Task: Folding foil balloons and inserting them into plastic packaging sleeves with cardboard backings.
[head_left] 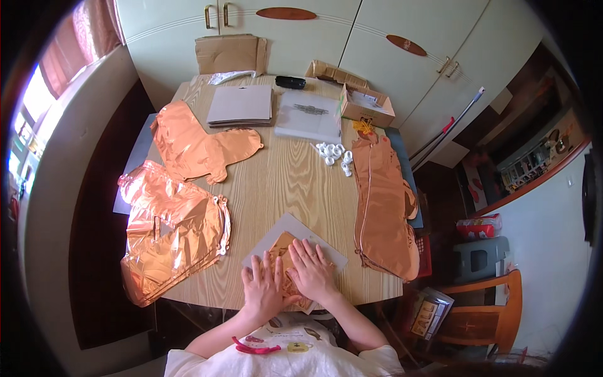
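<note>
Both hands lie flat, fingers spread, on a folded copper-coloured foil balloon [281, 243] at the table's near edge. My left hand [264, 290] presses its left side. My right hand [314, 274] covers its right side, set slightly farther from me. Under the foil is a grey card sheet [290, 223], turned cornerwise, its far corner and sides showing. The hands hide much of the folded foil, and neither hand grips anything.
Shiny copper foil balloons [169, 232] lie flat at the left, another one [201, 141] beyond them. A flat copper stack [383, 213] is at the right. White ribbon rolls [331, 151], grey cards [240, 105], a clear plastic bag [308, 119] and a cardboard box [369, 107] sit farther back.
</note>
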Available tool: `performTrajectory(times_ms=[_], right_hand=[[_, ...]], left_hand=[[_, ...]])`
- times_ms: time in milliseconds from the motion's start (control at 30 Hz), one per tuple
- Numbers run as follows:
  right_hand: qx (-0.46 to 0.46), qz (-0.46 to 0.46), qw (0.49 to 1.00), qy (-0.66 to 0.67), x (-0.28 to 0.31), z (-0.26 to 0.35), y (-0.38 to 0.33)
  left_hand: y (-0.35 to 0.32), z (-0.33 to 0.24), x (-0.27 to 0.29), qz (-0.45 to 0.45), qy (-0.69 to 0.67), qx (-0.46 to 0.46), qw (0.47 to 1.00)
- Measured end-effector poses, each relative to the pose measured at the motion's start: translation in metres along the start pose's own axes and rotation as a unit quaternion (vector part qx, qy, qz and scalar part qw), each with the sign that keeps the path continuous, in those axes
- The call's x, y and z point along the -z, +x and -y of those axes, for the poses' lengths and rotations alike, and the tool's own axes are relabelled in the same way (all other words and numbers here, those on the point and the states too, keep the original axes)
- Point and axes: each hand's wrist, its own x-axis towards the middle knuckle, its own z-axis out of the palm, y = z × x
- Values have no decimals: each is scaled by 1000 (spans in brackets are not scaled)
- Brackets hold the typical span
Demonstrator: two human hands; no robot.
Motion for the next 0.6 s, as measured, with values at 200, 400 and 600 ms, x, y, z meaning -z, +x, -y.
performTrajectory(times_ms=[200,400,600], right_hand=[[6,-11,1000,-11,5,0,1],[21,34,999,-20,14,-3,2],[18,-13,1000,-12,4,0,-5]], left_hand=[[34,82,23,-2,-63,-134,989],[3,75,28,33,-141,-135,980],[-15,66,24,43,-156,-155,975]])
